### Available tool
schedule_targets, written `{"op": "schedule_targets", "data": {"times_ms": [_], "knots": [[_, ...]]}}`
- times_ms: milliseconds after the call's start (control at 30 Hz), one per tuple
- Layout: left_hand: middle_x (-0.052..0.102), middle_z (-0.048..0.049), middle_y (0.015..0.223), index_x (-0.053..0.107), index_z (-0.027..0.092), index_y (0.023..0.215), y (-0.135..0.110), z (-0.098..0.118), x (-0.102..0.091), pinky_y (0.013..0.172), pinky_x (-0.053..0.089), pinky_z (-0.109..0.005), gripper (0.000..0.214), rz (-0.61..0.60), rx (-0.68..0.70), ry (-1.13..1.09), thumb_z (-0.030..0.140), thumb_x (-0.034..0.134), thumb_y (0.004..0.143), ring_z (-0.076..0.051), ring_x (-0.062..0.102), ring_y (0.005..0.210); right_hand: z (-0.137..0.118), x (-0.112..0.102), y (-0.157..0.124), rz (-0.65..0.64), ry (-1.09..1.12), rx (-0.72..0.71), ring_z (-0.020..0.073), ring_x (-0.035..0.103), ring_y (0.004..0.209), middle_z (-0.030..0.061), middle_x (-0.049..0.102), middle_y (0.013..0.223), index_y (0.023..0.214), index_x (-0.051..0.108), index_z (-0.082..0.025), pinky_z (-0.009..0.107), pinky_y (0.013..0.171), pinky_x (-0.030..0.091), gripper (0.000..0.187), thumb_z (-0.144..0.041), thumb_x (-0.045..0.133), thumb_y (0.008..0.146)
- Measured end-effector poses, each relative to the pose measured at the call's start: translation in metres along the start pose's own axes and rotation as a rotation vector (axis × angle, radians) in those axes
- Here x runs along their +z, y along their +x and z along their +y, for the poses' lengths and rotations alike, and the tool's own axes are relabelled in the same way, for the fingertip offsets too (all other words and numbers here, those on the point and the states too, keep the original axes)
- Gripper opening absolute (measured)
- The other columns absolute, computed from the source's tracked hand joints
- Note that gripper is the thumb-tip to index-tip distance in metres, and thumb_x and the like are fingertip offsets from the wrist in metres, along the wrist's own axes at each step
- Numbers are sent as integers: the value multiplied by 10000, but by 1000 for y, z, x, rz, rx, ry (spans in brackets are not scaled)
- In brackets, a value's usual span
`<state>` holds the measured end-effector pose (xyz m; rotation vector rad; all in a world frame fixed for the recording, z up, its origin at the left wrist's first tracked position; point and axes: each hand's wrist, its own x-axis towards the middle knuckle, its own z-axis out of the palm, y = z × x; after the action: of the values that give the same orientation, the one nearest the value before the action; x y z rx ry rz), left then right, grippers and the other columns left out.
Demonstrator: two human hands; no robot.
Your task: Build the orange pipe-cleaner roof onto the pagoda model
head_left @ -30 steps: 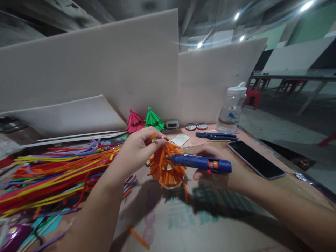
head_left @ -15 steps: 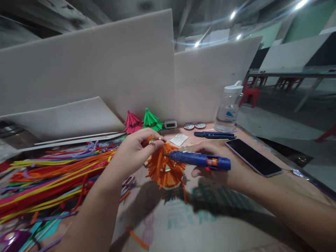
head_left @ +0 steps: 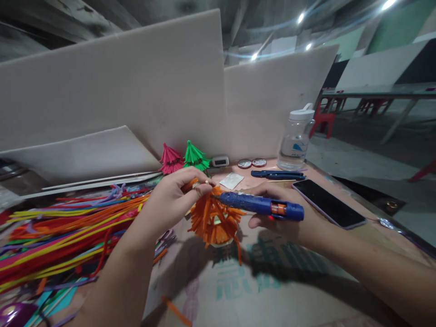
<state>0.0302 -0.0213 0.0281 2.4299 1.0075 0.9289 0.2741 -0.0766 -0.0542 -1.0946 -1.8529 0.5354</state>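
Observation:
My left hand pinches the top of an orange pipe-cleaner tree that stands on the cardboard-covered table. A thin stick tip shows between its fingertips. My right hand grips a blue hot glue gun, held level, with its nozzle at the upper part of the orange tree, just right of my left fingertips.
A big heap of coloured pipe cleaners lies at the left. A pink tree and a green tree stand by the white foam boards. A phone, a blue tool, a plastic jar and two round tins lie at the right.
The glue gun's nozzle has risen a little, closer to my left fingertips at the tree's top. The view has shifted slightly; my left hand keeps its pinch.

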Motion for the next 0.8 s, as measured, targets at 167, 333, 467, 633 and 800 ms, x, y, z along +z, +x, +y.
{"op": "schedule_targets", "data": {"times_ms": [167, 333, 467, 633, 800], "knots": [[705, -29, 873, 687, 188, 828, 0, -2, 0, 685, 469, -250, 171, -2, -4, 4, 306, 588, 902, -161, 628, 797, -6, -3, 3, 38, 4, -16, 178, 646, 661, 15, 703, 790, 932, 631, -241, 279, 600, 479, 394, -565, 772, 757], [706, -25, 884, 693, 190, 849, 1, -9, 0, 703, 476, -246, 169, -3, -17, 4, 310, 587, 905, -159, 625, 802, -16, -5, 6, 6, 63, -8, 170, 624, 650, 23, 688, 780, 909, 604, -225, 273, 581, 466, 350, -550, 705, 828], [703, -31, 887, 692, 188, 842, 2, -11, 0, 698, 474, -246, 171, 5, -32, -20, 317, 598, 901, -162, 627, 811, -17, -4, 6, 28, 23, -47, 160, 596, 641, 21, 676, 774, 927, 626, -223, 271, 583, 464, 371, -573, 694, 825], [701, -31, 887, 691, 181, 842, 1, -12, -1, 706, 468, -245, 161, 12, -28, -31, 307, 609, 897, -160, 625, 815, -11, 0, 3, 3, 94, -11, 166, 606, 666, 20, 674, 817, 1003, 605, -233, 281, 601, 473, 411, -580, 711, 809], [694, -28, 879, 690, 178, 841, 1, -11, 0, 704, 457, -248, 158, 4, -15, -20, 297, 606, 903, -155, 617, 807, -6, 2, 3, 16, 108, 22, 157, 574, 596, -3, 626, 733, 997, 587, -256, 278, 536, 444, 435, -628, 694, 799]]}}
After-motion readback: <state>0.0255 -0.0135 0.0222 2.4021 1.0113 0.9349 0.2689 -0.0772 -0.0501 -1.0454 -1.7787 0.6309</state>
